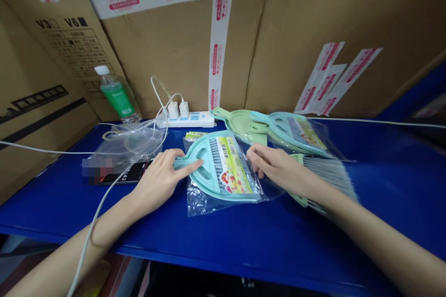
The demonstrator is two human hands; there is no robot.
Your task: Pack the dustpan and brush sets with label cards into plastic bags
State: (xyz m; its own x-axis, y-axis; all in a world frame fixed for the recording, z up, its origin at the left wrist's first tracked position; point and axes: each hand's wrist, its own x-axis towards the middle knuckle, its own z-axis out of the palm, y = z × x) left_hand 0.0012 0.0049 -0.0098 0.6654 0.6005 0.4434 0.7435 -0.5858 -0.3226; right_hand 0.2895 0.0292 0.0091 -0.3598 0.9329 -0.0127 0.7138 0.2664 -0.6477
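Observation:
A light blue dustpan-and-brush set point(223, 167) with a colourful label lies on the blue shelf point(244, 241), partly inside a clear plastic bag point(202, 199). My left hand point(162, 178) grips the dustpan's handle end, thumb stretched along it. My right hand point(278, 167) pinches the bag's right edge beside the dustpan. Under my right wrist lies a green brush point(331, 176) with grey bristles.
Behind lie a green dustpan point(240, 125) and another bagged blue set point(296, 132). A white power strip point(188, 120) with chargers, a green-labelled bottle point(116, 95), loose clear bags point(134, 144) and a white cable point(101, 204) sit left. Cardboard boxes point(296, 32) wall the back.

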